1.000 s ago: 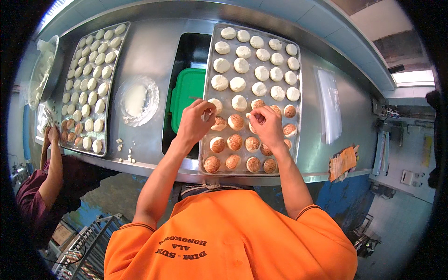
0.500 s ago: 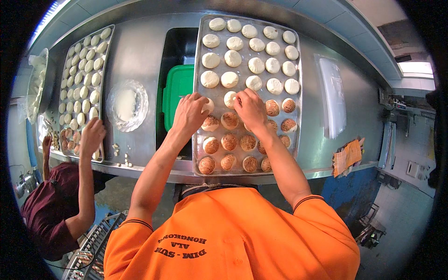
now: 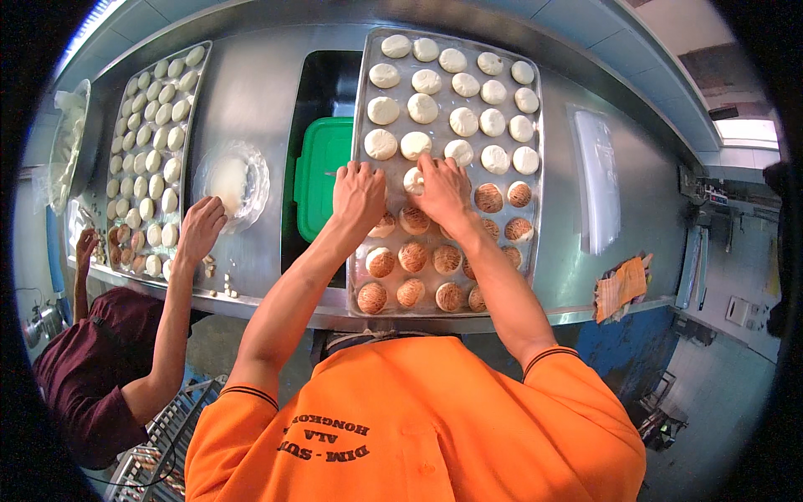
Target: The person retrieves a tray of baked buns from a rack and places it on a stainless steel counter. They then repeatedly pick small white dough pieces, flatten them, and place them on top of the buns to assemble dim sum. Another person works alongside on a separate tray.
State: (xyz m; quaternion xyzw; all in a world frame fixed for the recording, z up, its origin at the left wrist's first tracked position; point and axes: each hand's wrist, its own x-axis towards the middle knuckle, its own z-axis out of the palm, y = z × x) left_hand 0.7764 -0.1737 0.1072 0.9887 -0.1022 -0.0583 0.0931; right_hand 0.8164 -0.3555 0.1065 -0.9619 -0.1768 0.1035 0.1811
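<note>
A large metal tray (image 3: 404, 94) holds rows of round dough buns. Those in the far rows are plain and pale, such as one bun (image 3: 416, 145); the nearer ones carry a brown, scored-looking topping, such as one topped bun (image 3: 413, 258). My right hand (image 3: 445, 194) pinches a pale bun (image 3: 412, 180) at the border between the two kinds, its fingertips on the bun's right side. At the tray's left edge, my left hand (image 3: 360, 199) has its fingers curled down and together. Whatever lies under those fingers is hidden by the hand.
A green lid (image 3: 322, 180) sits in a dark recess left of the tray. Beyond it are a plastic-covered bowl (image 3: 230, 186) and a second bun tray (image 3: 186, 109), where a co-worker's hand (image 3: 201, 227) reaches. Clear plastic sheets (image 3: 595, 180) and an orange cloth (image 3: 621, 289) lie right.
My left hand has shifted right and slightly nearer, covering the pale bun it touched. My right hand stays at its bun. The co-worker's hand has moved right, toward the bowl.
</note>
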